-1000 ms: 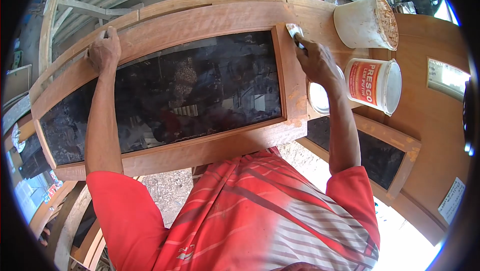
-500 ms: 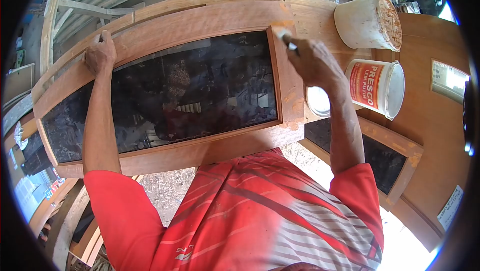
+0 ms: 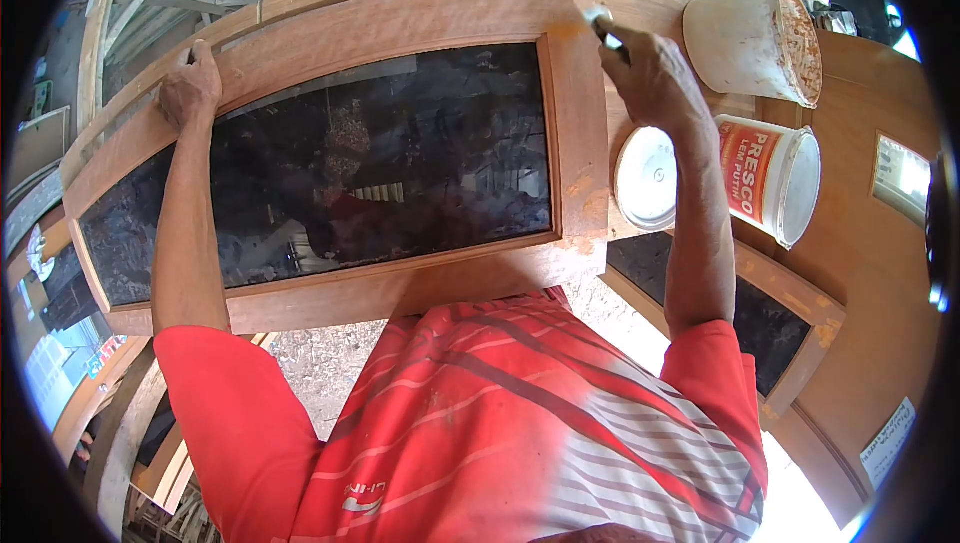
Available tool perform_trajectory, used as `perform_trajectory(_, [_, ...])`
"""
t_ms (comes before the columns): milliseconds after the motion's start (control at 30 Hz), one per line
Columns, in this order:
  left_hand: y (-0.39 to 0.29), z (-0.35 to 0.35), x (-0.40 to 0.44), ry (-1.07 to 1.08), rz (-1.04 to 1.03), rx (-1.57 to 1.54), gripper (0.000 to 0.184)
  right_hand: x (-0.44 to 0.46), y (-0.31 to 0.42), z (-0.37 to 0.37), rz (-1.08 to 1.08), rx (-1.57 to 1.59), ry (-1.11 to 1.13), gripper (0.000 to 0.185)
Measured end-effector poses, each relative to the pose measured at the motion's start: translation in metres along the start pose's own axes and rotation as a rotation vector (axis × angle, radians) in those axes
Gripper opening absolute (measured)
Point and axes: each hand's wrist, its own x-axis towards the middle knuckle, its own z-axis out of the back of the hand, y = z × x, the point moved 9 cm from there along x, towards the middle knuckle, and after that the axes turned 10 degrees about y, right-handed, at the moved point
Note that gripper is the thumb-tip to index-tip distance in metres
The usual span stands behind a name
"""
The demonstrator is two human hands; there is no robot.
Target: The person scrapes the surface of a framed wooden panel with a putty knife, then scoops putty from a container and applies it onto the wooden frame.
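Note:
A wooden door panel (image 3: 480, 288) with a dark glass pane (image 3: 400, 153) lies in front of me on a workbench. My left hand (image 3: 192, 85) is closed over its far edge at the left. At the far right corner, my right hand (image 3: 655, 78) grips a small putty knife (image 3: 604, 31) with a pale end and dark handle, blurred by motion. The tool's tip is at the wood by an orange-brown filler smear (image 3: 568, 29). More filler patches mark the right rail (image 3: 580, 153).
A stained white bucket (image 3: 735, 43) and a red-labelled PRESCO tub (image 3: 760, 178) stand to the right, with a round white lid (image 3: 650, 178) beside them. Another framed panel (image 3: 790, 288) lies lower right. A large brown board (image 3: 850, 223) stands beyond. Timber pieces (image 3: 125, 443) are at lower left.
My right hand and the putty knife have moved slightly away from me and to the right, toward the panel's outer corner. The white lid shows more fully. My left hand keeps its hold.

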Motion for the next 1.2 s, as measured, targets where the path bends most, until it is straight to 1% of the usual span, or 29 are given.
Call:
perform_trajectory(33, [0.000,0.001,-0.001,-0.007,0.004,0.000,0.061,-0.002,-0.007,-0.018,0.035,0.035,0.023,0.028])
perform_trajectory(67, [-0.002,0.003,-0.003,-0.016,0.005,-0.001,0.061,-0.009,-0.002,-0.027,0.015,-0.081,0.045,0.027])
perform_trajectory(133, [0.001,0.002,-0.005,-0.021,0.008,-0.001,0.061,-0.030,0.007,-0.023,0.103,-0.072,-0.051,0.024])
perform_trajectory(233, [-0.005,0.000,0.000,-0.009,-0.029,0.008,0.061,-0.021,0.014,-0.024,0.100,-0.014,-0.079,0.038])
perform_trajectory(333, [-0.007,0.002,0.003,-0.022,-0.061,-0.012,0.060,-0.014,0.007,-0.041,0.017,-0.034,0.141,0.037])
perform_trajectory(367, [-0.005,0.001,0.003,-0.032,-0.075,-0.024,0.061,-0.022,0.021,-0.028,0.124,-0.062,0.098,0.036])
perform_trajectory(400, [-0.006,-0.001,0.003,-0.026,-0.092,-0.038,0.061,-0.026,0.020,-0.023,-0.014,-0.031,0.184,0.040])
perform_trajectory(467, [-0.013,0.000,-0.002,-0.012,-0.120,-0.076,0.063,-0.028,0.001,-0.037,-0.064,-0.008,0.095,0.042])
perform_trajectory(500, [-0.011,0.002,-0.006,-0.008,-0.118,-0.100,0.063,-0.041,-0.004,-0.037,-0.085,0.001,0.091,0.041])
perform_trajectory(567, [-0.009,0.000,-0.004,-0.038,-0.188,-0.079,0.064,-0.076,0.004,-0.036,-0.104,0.021,0.093,0.040])
perform_trajectory(600, [-0.008,-0.001,0.001,-0.053,-0.225,-0.060,0.065,-0.092,0.007,-0.039,-0.167,0.106,0.118,0.042])
perform_trajectory(633, [-0.004,-0.008,0.008,-0.022,-0.230,-0.047,0.069,-0.110,0.009,-0.042,-0.234,0.190,0.147,0.044])
perform_trajectory(667, [-0.001,-0.011,0.008,-0.011,-0.279,-0.109,0.068,-0.128,0.009,-0.050,-0.299,0.273,0.181,0.047])
perform_trajectory(733, [0.004,-0.010,0.012,0.001,-0.381,-0.234,0.068,-0.157,0.001,-0.064,-0.276,0.387,0.059,0.050])
perform_trajectory(833, [0.011,-0.011,0.015,0.222,-0.610,-0.518,0.068,-0.196,0.000,-0.091,-0.296,0.528,-0.081,0.053])
perform_trajectory(933, [0.011,0.004,-0.016,0.188,-0.679,-0.582,0.068,-0.226,0.001,-0.118,-0.298,0.731,-0.186,0.053])
perform_trajectory(1000, [0.001,0.015,-0.051,0.155,-0.628,-0.515,0.070,-0.241,-0.006,-0.138,-0.304,0.882,-0.248,0.051])
perform_trajectory(1033, [-0.005,0.018,-0.065,0.137,-0.603,-0.483,0.071,-0.248,-0.003,-0.141,-0.310,0.930,-0.251,0.048])
perform_trajectory(1133, [-0.019,0.025,-0.096,0.087,-0.718,-0.482,0.069,-0.265,-0.020,-0.158,-0.313,1.033,-0.223,0.046])
perform_trajectory(1167, [-0.020,0.022,-0.108,0.123,-0.743,-0.542,0.066,-0.271,-0.018,-0.155,-0.313,1.052,-0.256,0.045])
perform_trajectory(1200, [-0.019,0.019,-0.123,0.148,-0.745,-0.565,0.064,-0.275,-0.017,-0.152,-0.279,1.029,-0.233,0.045])
